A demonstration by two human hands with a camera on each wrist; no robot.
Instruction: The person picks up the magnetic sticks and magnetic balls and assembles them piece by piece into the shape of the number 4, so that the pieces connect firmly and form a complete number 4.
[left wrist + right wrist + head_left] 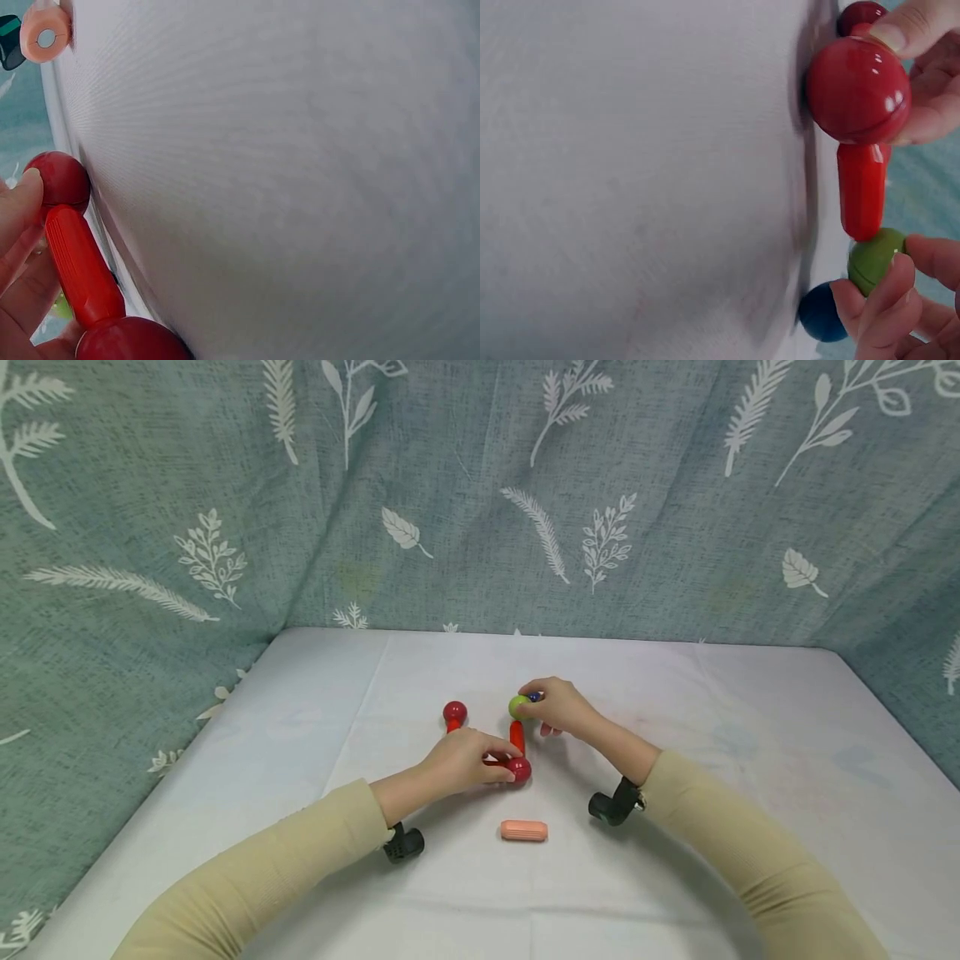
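My left hand [465, 758] pinches a glossy red ball [519, 769] between thumb and fingers, low over the white table. From that ball a ridged red rod [517, 737] runs away toward a green ball [519, 707], which the fingertips of my right hand [564, 706] pinch. In the right wrist view the rod's far end meets the green ball [874, 261]. A dark blue ball [823, 312] lies beside it, close under the right fingers. Another red ball [454, 712] with a red rod [81, 262] stretches out behind the left hand, which partly hides it.
Nearer the body, a ridged peach-coloured rod [524, 831] lies crosswise on the white tablecloth [600, 902]. Black wrist cameras [615, 803] hang below both sleeves. A green leaf-patterned curtain [480, 577] stands behind the table and along its sides.
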